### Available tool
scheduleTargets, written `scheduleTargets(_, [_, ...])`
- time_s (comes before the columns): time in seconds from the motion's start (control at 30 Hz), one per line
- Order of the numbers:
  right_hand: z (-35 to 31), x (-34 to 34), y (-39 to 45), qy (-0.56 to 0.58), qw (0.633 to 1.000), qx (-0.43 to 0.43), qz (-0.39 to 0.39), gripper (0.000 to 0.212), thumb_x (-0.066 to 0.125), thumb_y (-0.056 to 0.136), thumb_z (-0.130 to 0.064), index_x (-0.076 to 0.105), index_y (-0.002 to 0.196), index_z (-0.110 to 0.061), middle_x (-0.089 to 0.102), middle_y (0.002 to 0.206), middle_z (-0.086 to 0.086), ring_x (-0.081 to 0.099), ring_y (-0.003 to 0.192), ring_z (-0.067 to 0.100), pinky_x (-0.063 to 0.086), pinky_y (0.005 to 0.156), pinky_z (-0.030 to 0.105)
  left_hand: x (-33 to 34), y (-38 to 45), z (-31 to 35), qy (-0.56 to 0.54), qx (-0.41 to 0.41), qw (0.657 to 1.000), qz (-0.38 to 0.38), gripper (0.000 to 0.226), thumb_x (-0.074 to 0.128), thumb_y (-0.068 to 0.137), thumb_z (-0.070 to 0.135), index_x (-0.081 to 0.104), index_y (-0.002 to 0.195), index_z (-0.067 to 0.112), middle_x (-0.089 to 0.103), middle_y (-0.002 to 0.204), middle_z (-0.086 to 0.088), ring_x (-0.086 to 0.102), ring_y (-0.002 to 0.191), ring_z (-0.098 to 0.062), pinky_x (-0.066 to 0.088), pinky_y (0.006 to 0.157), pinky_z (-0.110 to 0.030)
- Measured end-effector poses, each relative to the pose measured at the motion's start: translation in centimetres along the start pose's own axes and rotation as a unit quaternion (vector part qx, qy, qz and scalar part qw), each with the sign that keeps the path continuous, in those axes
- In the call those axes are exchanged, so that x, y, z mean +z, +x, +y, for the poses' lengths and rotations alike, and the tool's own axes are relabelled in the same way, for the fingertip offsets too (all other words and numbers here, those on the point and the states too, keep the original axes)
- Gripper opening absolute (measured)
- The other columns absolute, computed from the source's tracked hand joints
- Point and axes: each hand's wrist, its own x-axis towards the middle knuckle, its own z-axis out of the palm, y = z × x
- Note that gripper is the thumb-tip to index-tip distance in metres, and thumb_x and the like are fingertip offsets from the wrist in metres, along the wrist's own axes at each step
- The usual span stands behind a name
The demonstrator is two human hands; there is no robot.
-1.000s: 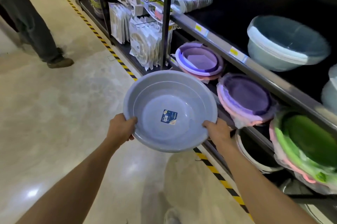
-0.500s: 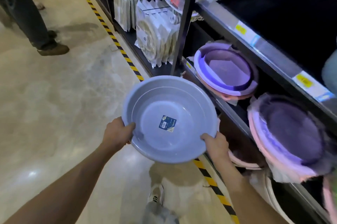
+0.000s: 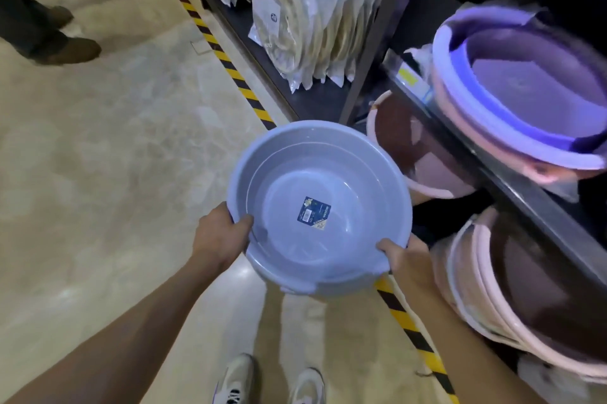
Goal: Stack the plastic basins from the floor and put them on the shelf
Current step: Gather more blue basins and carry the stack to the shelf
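Blue-grey basin (image 3: 320, 206) gripped at rim by left hand (image 3: 218, 234); right hand (image 3: 405, 259).

Both my forearms are bare from the lower edge of view up to the wrists; no sleeve, cuff, watch or band shows on either. My left hand (image 3: 220, 236) carries no glove and no ring that I can make out. My right hand (image 3: 405, 260) is likewise ungloved. The fingers (image 3: 243, 223) of the left hand are bare, nails too blurred to report. On my feet I wear light-coloured trainers: the left shoe (image 3: 236, 380) is off-white with dark lacing or markings at the front, and the right shoe (image 3: 307, 385) matches it.
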Motion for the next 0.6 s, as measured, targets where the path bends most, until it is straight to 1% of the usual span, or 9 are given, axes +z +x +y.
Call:
scheduleTargets(0.07, [2.7,2.2,2.4,0.002,1.000,-0.002,-0.005,0.010,0.069,0.080,-0.008,0.071,0.081,-0.018,0.075,0.070,-0.007,0.066,0.063,0.010,0.047,0.053,0.023,2.5,2.5,-2.4,-0.001,-0.006,1.000,0.005,0.035,0.047,0.075,0.044,0.063,0.089,0.016,0.064,0.074,0.005,0.058,0.068,-0.015,0.038,0.055,-0.029])
scheduleTargets(0.13, [5.1,4.3,4.7,0.003,1.000,-0.007,-0.002,0.009,0.070,0.079,-0.010,0.073,0.083,-0.017,0.074,0.066,-0.011,0.063,0.056,0.004,0.046,0.049,0.020,4.9,4.8,-4.8,0.005,-0.007,1.000,0.009,0.042,0.045,0.074,0.045,0.065,0.094,0.013,0.065,0.077,0.001,0.061,0.075,-0.027,0.040,0.061,-0.033])
scheduleTargets(0.2, [7.9,6.1,6.9,0.004,1.000,-0.010,0.003,0.006,0.070,0.080,-0.011,0.073,0.081,-0.016,0.072,0.065,-0.010,0.062,0.057,0.007,0.047,0.051,0.022,7.6,6.9,-7.4,0.006,-0.008,1.000,0.012,0.046,0.046,0.073,0.046,0.065,0.098,0.012,0.069,0.083,-0.005,0.063,0.080,-0.031,0.044,0.066,-0.035])
scheduleTargets(0.27, [11.0,7.7,8.9,0.002,1.000,-0.011,0.005,0.003,0.069,0.078,-0.014,0.072,0.080,-0.014,0.073,0.072,-0.002,0.062,0.061,0.012,0.049,0.056,0.026,10.4,8.5,-10.1,0.006,-0.011,1.000,0.015,0.047,0.046,0.073,0.046,0.065,0.098,0.012,0.069,0.083,-0.003,0.062,0.075,-0.026,0.043,0.062,-0.034])
scheduleTargets(0.33, [14.1,9.0,10.7,-0.001,1.000,-0.010,0.004,0.009,0.069,0.074,-0.020,0.071,0.079,-0.012,0.069,0.069,0.001,0.059,0.059,0.016,0.049,0.058,0.032,13.0,9.7,-12.7,0.005,-0.011,1.000,0.013,0.047,0.046,0.072,0.046,0.066,0.098,0.012,0.067,0.081,-0.001,0.060,0.072,-0.022,0.044,0.060,-0.033])
scheduleTargets(0.4, [17.1,10.3,12.1,-0.012,1.000,-0.005,0.001,0.016,0.068,0.069,-0.026,0.074,0.079,-0.015,0.071,0.067,-0.004,0.059,0.057,0.015,0.048,0.057,0.031,15.3,10.7,-15.2,0.009,-0.009,1.000,0.014,0.049,0.046,0.071,0.047,0.067,0.099,0.012,0.070,0.087,-0.006,0.063,0.080,-0.031,0.050,0.069,-0.038])
scheduleTargets(0.47, [20.0,11.7,13.4,-0.028,1.000,-0.004,0.004,0.024,0.067,0.066,-0.030,0.075,0.083,-0.015,0.075,0.072,0.003,0.063,0.061,0.017,0.051,0.057,0.033,17.5,11.7,-17.4,0.022,-0.007,1.000,0.021,0.049,0.046,0.071,0.047,0.067,0.098,0.012,0.068,0.088,-0.007,0.062,0.082,-0.035,0.048,0.070,-0.039])
scheduleTargets(0.53, [22.5,13.4,14.4,-0.035,0.999,-0.006,0.007,0.026,0.067,0.066,-0.032,0.074,0.084,-0.014,0.077,0.080,0.010,0.066,0.066,0.022,0.055,0.060,0.042,19.4,12.6,-19.4,0.037,-0.011,0.999,0.029,0.048,0.045,0.071,0.047,0.066,0.097,0.013,0.065,0.083,-0.004,0.059,0.079,-0.034,0.042,0.067,-0.036])
scheduleTargets(0.6, [24.4,14.8,15.2,-0.055,0.998,-0.010,0.011,0.024,0.067,0.067,-0.033,0.074,0.082,-0.016,0.077,0.081,0.010,0.070,0.072,0.030,0.060,0.066,0.049,21.0,13.6,-21.2,0.050,-0.010,0.998,0.035,0.048,0.044,0.071,0.047,0.066,0.098,0.014,0.065,0.085,-0.006,0.058,0.079,-0.035,0.042,0.068,-0.037])
